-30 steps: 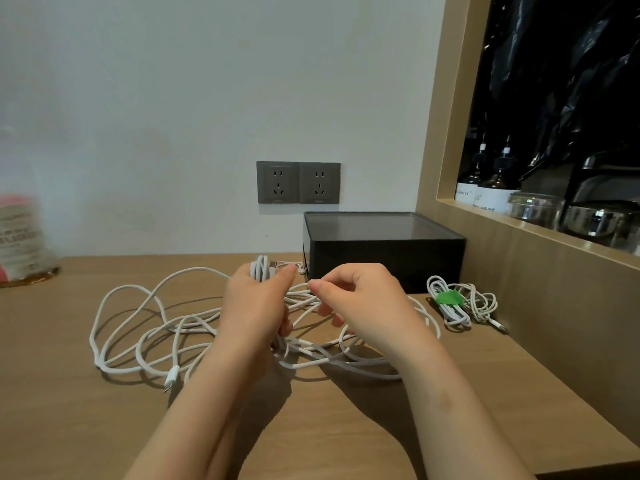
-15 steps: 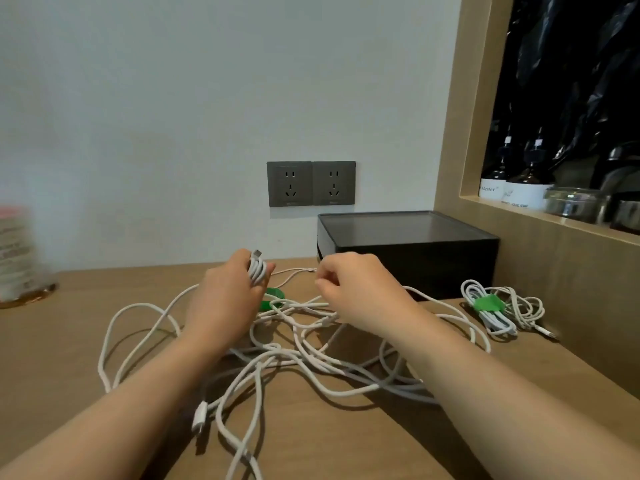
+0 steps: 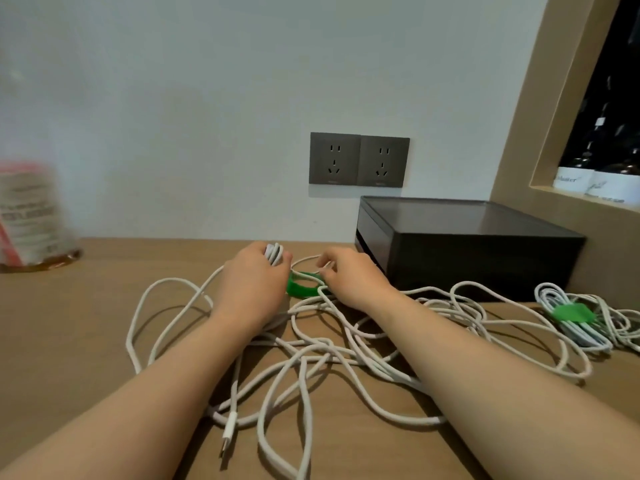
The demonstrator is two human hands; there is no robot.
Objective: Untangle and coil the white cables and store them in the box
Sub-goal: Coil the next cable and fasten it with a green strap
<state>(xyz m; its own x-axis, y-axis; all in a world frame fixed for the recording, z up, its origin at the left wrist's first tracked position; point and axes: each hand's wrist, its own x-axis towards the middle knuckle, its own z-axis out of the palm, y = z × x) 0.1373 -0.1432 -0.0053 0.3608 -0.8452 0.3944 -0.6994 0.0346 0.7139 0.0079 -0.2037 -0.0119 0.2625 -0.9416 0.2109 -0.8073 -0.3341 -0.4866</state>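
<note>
The left hand was clenched around a small bundle of coiled white cable, whose loops stuck up between thumb and fingers near the back of the light brown wooden desk. The right hand sat just beside it, its fingertips pinched on a thin strand of the same white cable. Between the two hands lay a bright green strap, partly hidden by them; whether either hand touched it could not be told. The rest of the loose white cables sprawled in a tangle across the desk under and around both forearms, with one plug end lying near the left forearm.

The black rectangular box with its flat lid on stood against the pale wall, just to the right of the right hand, below a pair of dark grey wall sockets. To the right of the tangle, in front of the box's right corner, lay a separate coiled white cable bound with a green tie, on the desk and outside the box. At the far left stood a blurred clear container with a red and white label, possibly a jar. White-labelled bottles showed in the wooden-framed recess at the right.
</note>
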